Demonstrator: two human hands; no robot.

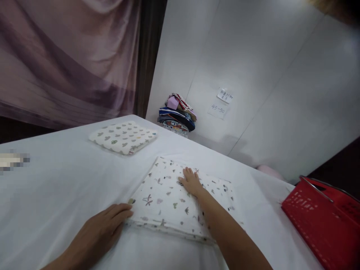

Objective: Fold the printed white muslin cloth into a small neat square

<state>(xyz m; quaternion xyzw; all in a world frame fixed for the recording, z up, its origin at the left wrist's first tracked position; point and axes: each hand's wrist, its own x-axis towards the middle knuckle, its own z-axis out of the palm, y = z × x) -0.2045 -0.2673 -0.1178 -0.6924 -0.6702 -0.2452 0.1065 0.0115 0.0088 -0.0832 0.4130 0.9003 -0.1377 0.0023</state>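
A folded white cloth (171,202) with small printed motifs lies on the white-covered table (62,187) in front of me. My right hand (191,181) rests flat on top of it near the far edge, its fingers spread. At the cloth's near left corner, the fingertips of my left hand (108,223) touch its edge, with the fingers stretched out and the thumb mostly hidden. Farther back on the table lies a second folded cloth (123,137), white with grey and green motifs, apart from both hands.
A red plastic basket (323,221) with a metal handle stands at the right. Behind the table's far edge, a stack of folded fabrics (177,114) sits by the grey wall, which bears paper notes (221,103). A pinkish curtain (70,60) hangs at the back left.
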